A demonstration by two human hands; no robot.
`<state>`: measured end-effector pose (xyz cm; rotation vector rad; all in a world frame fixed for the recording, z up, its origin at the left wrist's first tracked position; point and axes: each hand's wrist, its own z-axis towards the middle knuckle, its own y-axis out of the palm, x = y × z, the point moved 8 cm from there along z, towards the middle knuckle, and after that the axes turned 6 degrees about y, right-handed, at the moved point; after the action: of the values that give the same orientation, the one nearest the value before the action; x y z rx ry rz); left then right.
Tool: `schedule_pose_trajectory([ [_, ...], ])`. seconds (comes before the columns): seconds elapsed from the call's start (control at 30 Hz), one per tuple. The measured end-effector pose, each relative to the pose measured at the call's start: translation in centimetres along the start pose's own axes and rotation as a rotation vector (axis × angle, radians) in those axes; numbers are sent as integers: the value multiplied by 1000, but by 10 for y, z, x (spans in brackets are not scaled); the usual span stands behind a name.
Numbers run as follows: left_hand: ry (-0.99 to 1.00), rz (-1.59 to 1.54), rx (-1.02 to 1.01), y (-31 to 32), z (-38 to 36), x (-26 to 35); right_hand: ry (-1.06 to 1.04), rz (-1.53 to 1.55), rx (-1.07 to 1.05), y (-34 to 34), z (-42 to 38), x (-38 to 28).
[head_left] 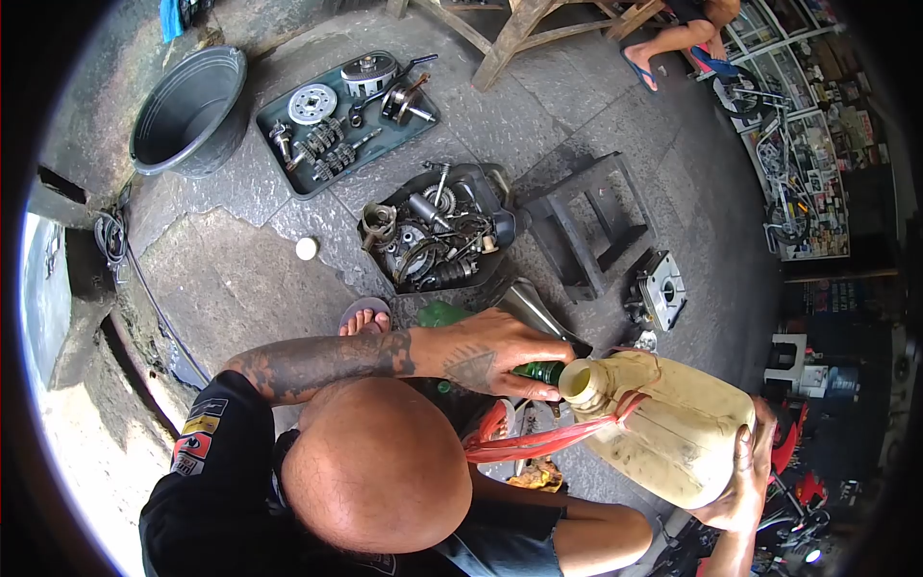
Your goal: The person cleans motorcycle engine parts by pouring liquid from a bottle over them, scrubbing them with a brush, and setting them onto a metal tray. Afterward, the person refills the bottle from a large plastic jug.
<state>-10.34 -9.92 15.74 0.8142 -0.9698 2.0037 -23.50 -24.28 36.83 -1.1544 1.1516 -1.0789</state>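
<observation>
Jerrycan (673,433): pale, grimy plastic, held in front of the crouching person at the right of the view, tilted with its open mouth towards the left hand and its base towards the right hand.

Green bottle (543,372): tilted too, its neck right against or just beside the can's mouth; whether they touch cannot be told. Its body is partly hidden behind the tattooed forearm.

Left hand (505,351): closed around the bottle's neck, fingers over the top.

Right hand (745,471): spread along the can's base end, thumb on the near face, bearing it from outside.

Mouths: best kept in line, I judge, one rim resting on the other, so that nothing runs down the outside. No liquid shows.

Tilt: likely best changed slowly from the base, with the neck end as a steady pivot.

Red strip (548,440): tied to the can and trailing towards the person's body; worth keeping clear of the opening.

Floor: a black pan (500,231) of greasy engine parts (433,236) lies beyond the hands, so spills are best kept away from it.
</observation>
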Motion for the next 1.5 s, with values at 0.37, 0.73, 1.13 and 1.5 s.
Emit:
schedule_pose_trajectory([
  [0.37, 35, -27, 75, 1, -2, -2, -11, 81, 0, -1, 3, -1],
  [0.73, -4, -9, 18, 3, -3, -3, -29, 6, -5, -4, 5, -2],
  [1.13, 7, -6, 49, 2, -2, -2, -21, -11, -22, -7, 7, -5],
  [1.5, -1, -9, 51, 3, -3, -4, -34, -51, -46, -8, 10, -7],
])
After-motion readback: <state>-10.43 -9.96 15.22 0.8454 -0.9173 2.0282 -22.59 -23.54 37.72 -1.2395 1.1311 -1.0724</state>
